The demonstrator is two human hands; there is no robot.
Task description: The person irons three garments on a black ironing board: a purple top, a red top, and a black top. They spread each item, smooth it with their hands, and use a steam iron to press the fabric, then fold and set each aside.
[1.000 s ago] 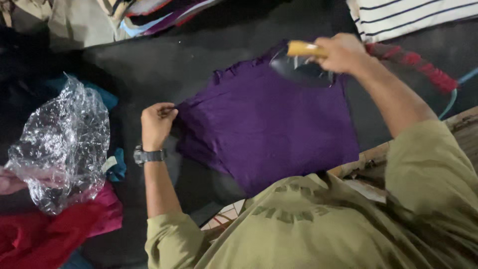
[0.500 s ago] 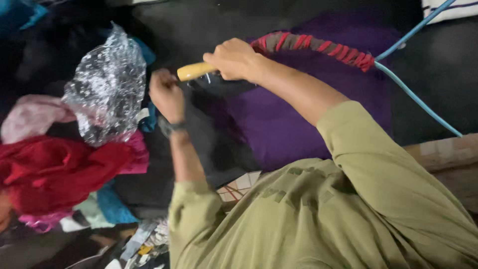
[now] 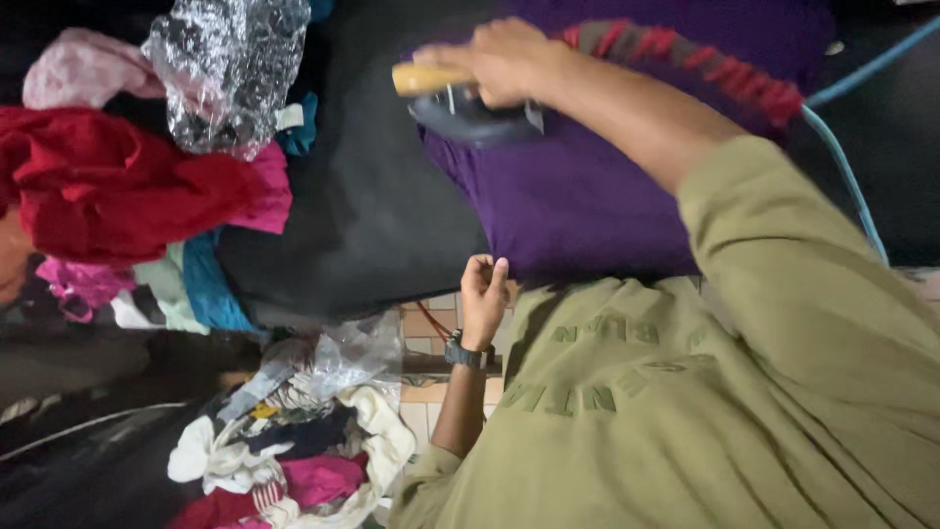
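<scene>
The right hand (image 3: pixel 504 59) is clamped around the yellow handle of an iron (image 3: pixel 470 103), which sits on the upper left part of a purple garment (image 3: pixel 578 201) spread on the dark tabletop (image 3: pixel 372 216). The left hand (image 3: pixel 485 294) pinches the garment's near edge, fingers curled together on the cloth. Judging from this, the iron could scorch the fabric if it rests too long in one spot, and its red-wrapped cord (image 3: pixel 685 59) might drag across the cloth and crease it. The garment looks flat, smooth and deep purple, with a clothes pile (image 3: pixel 127 186) nearby.
</scene>
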